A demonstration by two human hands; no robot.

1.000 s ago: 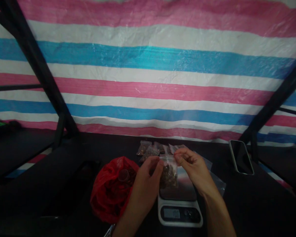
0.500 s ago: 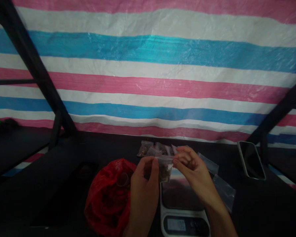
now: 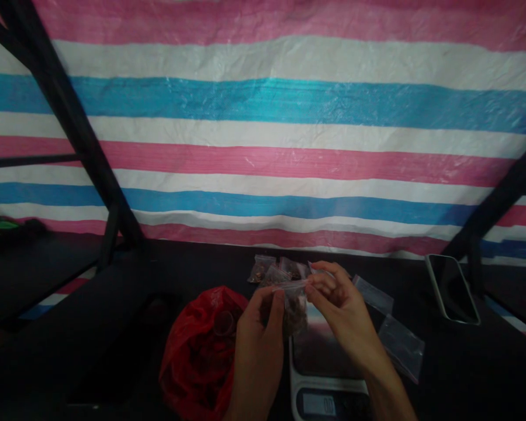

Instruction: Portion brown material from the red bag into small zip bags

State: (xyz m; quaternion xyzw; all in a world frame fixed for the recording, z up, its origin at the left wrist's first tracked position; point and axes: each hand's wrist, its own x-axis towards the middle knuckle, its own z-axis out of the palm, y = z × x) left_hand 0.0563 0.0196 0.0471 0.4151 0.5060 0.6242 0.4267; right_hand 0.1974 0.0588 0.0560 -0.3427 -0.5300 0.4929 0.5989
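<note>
Both hands pinch the top strip of a small zip bag (image 3: 294, 304) of dark bits: left hand (image 3: 258, 345) fingers closed at one end, right hand (image 3: 342, 313) at the other, above the kitchen scale (image 3: 328, 374). Pressing evenly along the strip should seal it cleanly.

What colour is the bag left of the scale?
Red, a crumpled plastic bag, clearest in the head view.

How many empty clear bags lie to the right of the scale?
2: one empty bag beside the right hand, another nearer the table's front; more may hide beneath them.
</note>
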